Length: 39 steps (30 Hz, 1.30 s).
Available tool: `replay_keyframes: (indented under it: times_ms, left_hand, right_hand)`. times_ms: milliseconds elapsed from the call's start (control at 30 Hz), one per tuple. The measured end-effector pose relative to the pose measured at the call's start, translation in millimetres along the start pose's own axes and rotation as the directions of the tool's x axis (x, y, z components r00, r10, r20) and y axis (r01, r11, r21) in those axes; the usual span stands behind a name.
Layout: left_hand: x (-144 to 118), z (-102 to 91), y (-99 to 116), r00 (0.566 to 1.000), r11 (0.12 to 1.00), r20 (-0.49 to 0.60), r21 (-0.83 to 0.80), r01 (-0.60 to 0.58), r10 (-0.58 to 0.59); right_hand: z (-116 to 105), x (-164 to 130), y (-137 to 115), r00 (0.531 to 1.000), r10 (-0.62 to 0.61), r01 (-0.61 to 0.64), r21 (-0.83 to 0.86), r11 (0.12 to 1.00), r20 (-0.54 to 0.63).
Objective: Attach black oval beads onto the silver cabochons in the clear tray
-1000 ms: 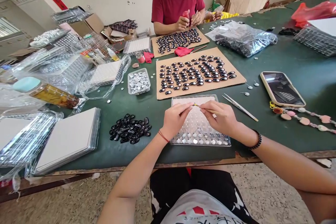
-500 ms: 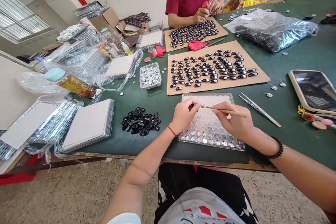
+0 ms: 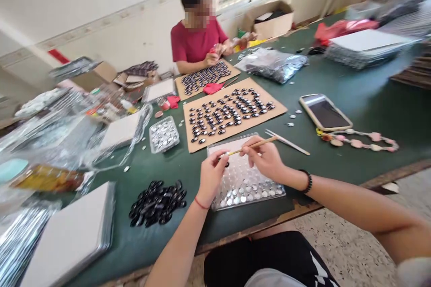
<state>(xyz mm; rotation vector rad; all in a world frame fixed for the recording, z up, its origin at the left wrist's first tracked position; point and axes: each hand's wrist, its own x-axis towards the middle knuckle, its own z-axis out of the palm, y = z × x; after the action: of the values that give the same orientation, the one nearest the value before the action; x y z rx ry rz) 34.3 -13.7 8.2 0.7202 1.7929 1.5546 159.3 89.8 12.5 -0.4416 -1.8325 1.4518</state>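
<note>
My left hand (image 3: 211, 177) pinches a small oval black piece (image 3: 226, 164), mostly covered by the fingers. In my right hand (image 3: 264, 161) is a thin wooden stick (image 3: 261, 143), its yellowish tip at the left fingertips; blur hides whether it touches the piece. Both hands are over a clear tray (image 3: 215, 207) with a pale sheet and rows of round silvery discs (image 3: 243, 198) along its near side. Left of the tray lies a pile of glossy black pieces (image 3: 156, 204). Metal tweezers (image 3: 288, 142) rest on the table to the right.
Behind the tray, a cardboard sheet (image 3: 193, 147) carries rows of black pieces. A clear tub (image 3: 164, 134) of silvery discs stands left of it. A phone (image 3: 325, 112) with a beaded strap lies right. White-topped trays (image 3: 72, 228) are stacked at left. A co-worker (image 3: 198, 40) sits opposite.
My view has swung right and tilted, showing more of the table's right side. Both hands keep their grip over the tray, the stick's tip still at the left fingers.
</note>
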Motion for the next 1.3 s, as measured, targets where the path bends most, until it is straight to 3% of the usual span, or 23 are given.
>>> replay_keyframes:
  times_ms: [133,200,233,300,333,400,467,567,633,700,767,867,1300]
  left_hand:
    - [30,-36.6,14,0.969,0.988,-0.198,-0.026,-0.154,0.145]
    - [53,-65.2,19,0.889,0.959,-0.39,-0.048,-0.279,0.239]
    - [64,-79.1,19,0.829,0.955,-0.505,-0.03,-0.295,0.24]
    - [82,-100.1,16,0.748,0.976,-0.638,0.025,-0.215,0.181]
    - [87,-105.0,13,0.734,0.982,-0.659,0.043,-0.182,0.165]
    - [87,-101.5,8,0.749,0.975,-0.629,0.063,-0.215,0.206]
    - [75,-82.0,6,0.819,0.969,-0.522,0.079,-0.234,0.24]
    - [48,-38.1,6,0.958,0.978,-0.227,0.158,-0.139,0.173]
    - [33,-12.8,6,0.999,0.977,-0.021,0.212,-0.037,0.042]
    - [22,2.7,6,0.991,0.97,0.126,0.242,0.01,-0.042]
    - [15,8.7,7,0.979,0.964,0.2,0.265,-0.017,-0.038]
    - [9,7.9,7,0.981,0.953,0.195,0.293,-0.073,0.015]
    - [9,1.2,-3,0.972,0.938,0.23,0.328,-0.117,0.04]
  right_hand:
    - [-8,11,-3,0.989,-0.017,0.039,0.151,0.988,-0.145]
    - [-13,15,-5,0.984,-0.015,0.048,0.183,0.982,-0.177]
    - [-14,16,-6,0.985,-0.01,0.044,0.194,0.98,-0.174]
    - [-16,18,-7,0.99,0.007,0.024,0.213,0.977,-0.141]
    - [-16,18,-7,0.992,0.015,0.012,0.216,0.976,-0.122]
    - [-16,18,-6,0.996,0.022,-0.004,0.202,0.979,-0.087]
    - [-15,16,-6,0.998,0.013,-0.002,0.164,0.986,-0.067]
    - [-17,14,-7,0.999,-0.041,0.043,0.042,0.998,-0.031]
    - [-19,13,-7,0.993,-0.116,0.118,-0.077,0.99,0.02]
    - [-20,11,-7,0.974,-0.204,0.22,-0.187,0.957,0.1]
    - [-19,7,-6,0.943,-0.275,0.318,-0.258,0.912,0.19]
    - [-17,0,-2,0.915,-0.305,0.383,-0.329,0.863,0.266]
    - [-15,-3,10,0.888,-0.355,0.459,-0.491,0.74,0.293]
